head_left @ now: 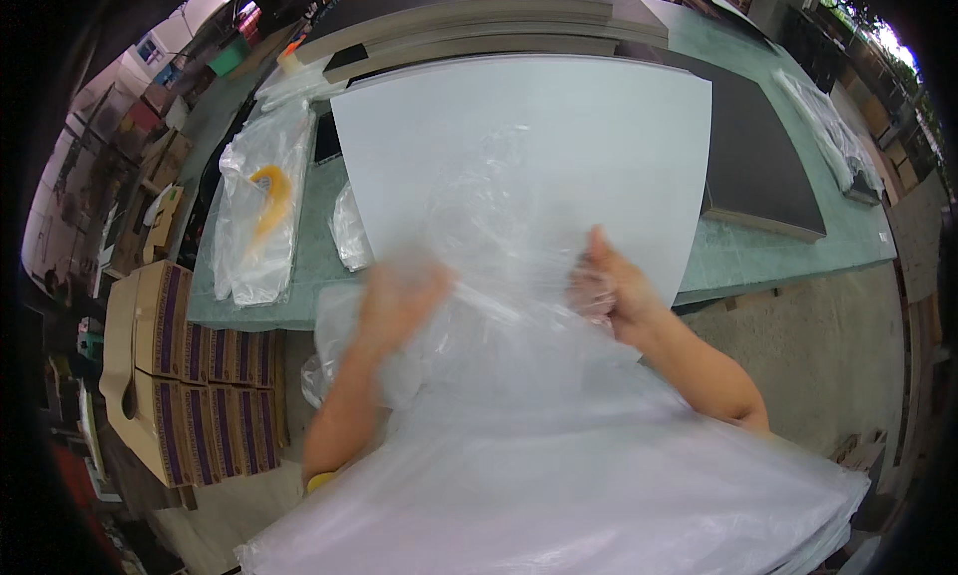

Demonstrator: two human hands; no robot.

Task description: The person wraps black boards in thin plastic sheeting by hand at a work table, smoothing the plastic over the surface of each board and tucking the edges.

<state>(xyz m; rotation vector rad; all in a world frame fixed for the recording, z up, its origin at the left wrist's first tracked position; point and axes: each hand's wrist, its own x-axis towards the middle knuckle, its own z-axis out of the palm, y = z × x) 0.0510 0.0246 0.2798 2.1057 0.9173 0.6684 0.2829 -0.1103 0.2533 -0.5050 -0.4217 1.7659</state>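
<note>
A large sheet of clear plastic film (569,455) spreads over the near side, in front of my body. Its crumpled, bunched part rises between my hands, against a big white sheet (619,126) on the table. My right hand (624,290) is closed on a gathered fold of the film, thumb up. On the other side, my left hand (404,290) is at the film's left edge. Motion smears its fingers, so whether it grips the film does not show.
Dark flat boards (768,166) are stacked on the green table (259,318), under and behind the white sheet. Folded clear plastic bags (244,256) lie at the left, another plastic-wrapped bundle (833,126) at the far right. Bundled flat cardboard cartons (195,415) stand left on the floor.
</note>
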